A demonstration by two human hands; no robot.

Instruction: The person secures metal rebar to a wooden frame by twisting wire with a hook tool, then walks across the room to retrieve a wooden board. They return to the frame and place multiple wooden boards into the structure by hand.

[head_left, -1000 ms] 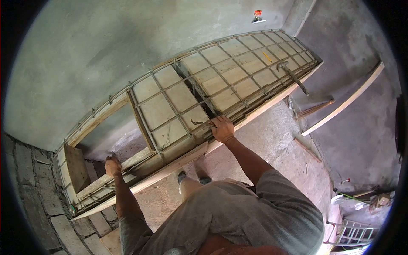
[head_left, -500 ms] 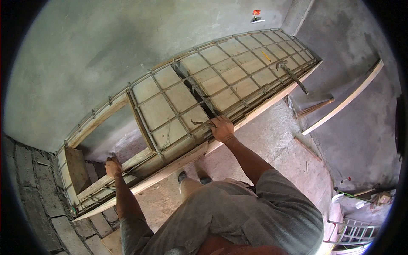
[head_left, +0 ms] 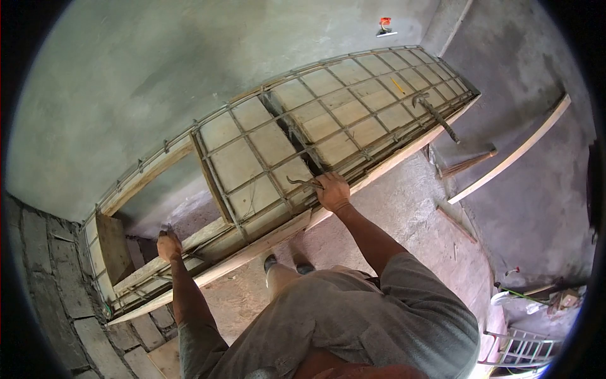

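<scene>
My right hand point(head_left: 333, 191) is closed at the front edge of the wooden formwork point(head_left: 278, 228). A dark, curved metal tool point(head_left: 303, 182) sticks out of its fingers to the left, over the rebar grid point(head_left: 254, 149); its working end is hidden. On the left, my left hand point(head_left: 169, 245) is closed beside the inner board point(head_left: 201, 237) of the rectangular opening. Something small and dark shows at its fingertips, too small to name. A claw hammer point(head_left: 435, 117) lies across the grid's front edge, right of my right hand.
A yellow pencil point(head_left: 398, 86) lies on the panels farther right. One long wooden strip point(head_left: 514, 151) leans against the right wall. Bare blocks point(head_left: 47, 271) form the left wall. At lower right stands a metal rack point(head_left: 524, 347). An outlet box with wires point(head_left: 385, 26) sits in the back wall.
The view has shifted slightly. Both hands stay at nearly the same places on the formwork, with the curved tool still in my right hand.
</scene>
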